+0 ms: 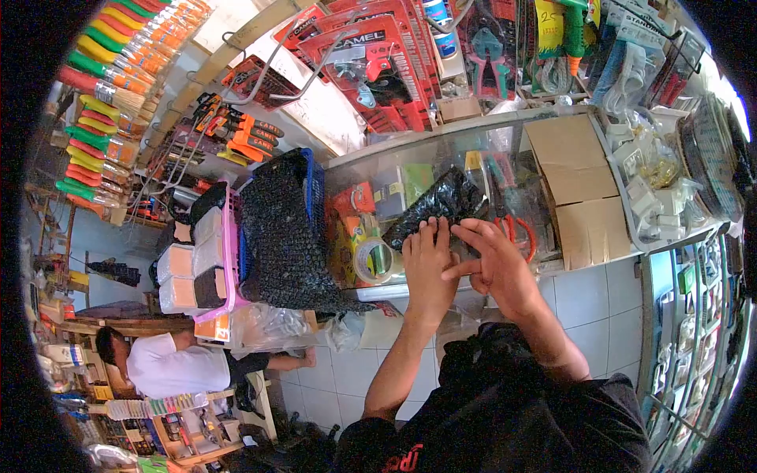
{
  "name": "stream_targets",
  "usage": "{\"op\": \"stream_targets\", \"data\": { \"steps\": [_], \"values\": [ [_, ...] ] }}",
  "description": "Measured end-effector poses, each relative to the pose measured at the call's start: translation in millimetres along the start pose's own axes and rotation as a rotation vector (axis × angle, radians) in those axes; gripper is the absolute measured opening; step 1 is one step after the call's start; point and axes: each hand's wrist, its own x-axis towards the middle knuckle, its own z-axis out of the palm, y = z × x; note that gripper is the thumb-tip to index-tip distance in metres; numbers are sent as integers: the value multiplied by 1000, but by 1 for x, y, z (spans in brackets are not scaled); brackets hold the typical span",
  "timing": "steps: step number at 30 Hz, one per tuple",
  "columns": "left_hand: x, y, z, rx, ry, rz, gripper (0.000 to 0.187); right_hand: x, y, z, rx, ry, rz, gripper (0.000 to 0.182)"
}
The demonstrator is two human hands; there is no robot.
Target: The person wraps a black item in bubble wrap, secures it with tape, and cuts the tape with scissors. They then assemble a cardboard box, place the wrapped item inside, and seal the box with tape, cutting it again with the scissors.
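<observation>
A crumpled black plastic bag [441, 197] lies on the glass counter. My left hand [430, 256] rests at the bag's near edge, fingers stretched forward over it. Close beside it on the right, my right hand [493, 256] has its fingers spread, with fingertips near the bag and the left hand. Whether the fingertips pinch any of the plastic is too small to tell. A roll of clear tape [372, 262] stands just left of my left hand. Red-handled scissors [527, 236] lie to the right of my right hand.
Flattened cardboard [579, 189] lies on the counter's right part. To the left are a blue crate [315, 201] under black netting [280, 229] and a pink basket [231, 252] of packs. A person in a white shirt [177, 366] is at the lower left. Packaged tools hang beyond the counter.
</observation>
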Motion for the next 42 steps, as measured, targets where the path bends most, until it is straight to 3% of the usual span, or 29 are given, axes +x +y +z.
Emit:
{"op": "stream_targets", "data": {
  "steps": [8, 20, 26, 32, 42],
  "values": [
    [3, 4, -9, -39, -128, -46, 55, -8, 6, -29, -60, 115, -70, 42],
    [-4, 8, -5, 29, -72, -10, 50, -16, 30, -55, -113, 188, -39, 36],
    [-3, 9, -7, 48, -127, -24, 53, -19, 38, -69, -143, 221, -11, 34],
    [-8, 11, -4, 32, -61, -3, 56, -30, 35, -77, -145, 244, -74, 33],
    [-5, 11, -7, 75, -70, 45, 54, -60, 27, -83, -93, 124, -65, 33]
  ]
}}
